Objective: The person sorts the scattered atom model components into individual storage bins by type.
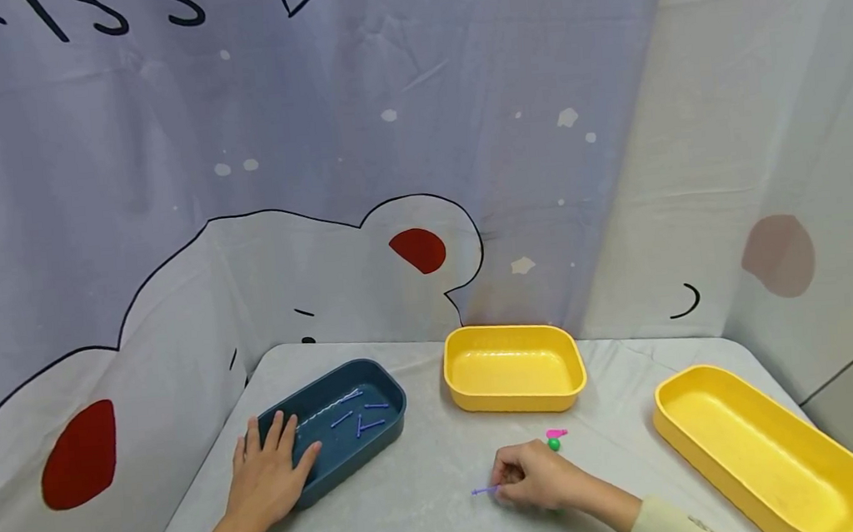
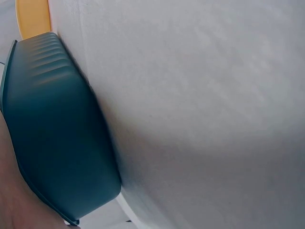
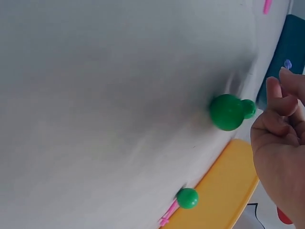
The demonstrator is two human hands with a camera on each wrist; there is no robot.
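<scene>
Head view: the right hand (image 1: 537, 476) pinches a slim purple stick (image 1: 481, 490) between thumb and fingers over the pale, cloth-covered table (image 1: 416, 513); the left hand (image 1: 263, 479), fingers extended and loose, rests on the rim of a smooth blue tray (image 1: 362, 460). Similar sticks (image 1: 342, 420) lie inside; beyond stands a glossy, round-cornered yellow tray (image 1: 515, 398).

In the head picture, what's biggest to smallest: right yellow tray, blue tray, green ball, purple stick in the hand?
Right yellow tray
Blue tray
Green ball and purple stick: unsure, the right hand hides part of the stick.
</scene>
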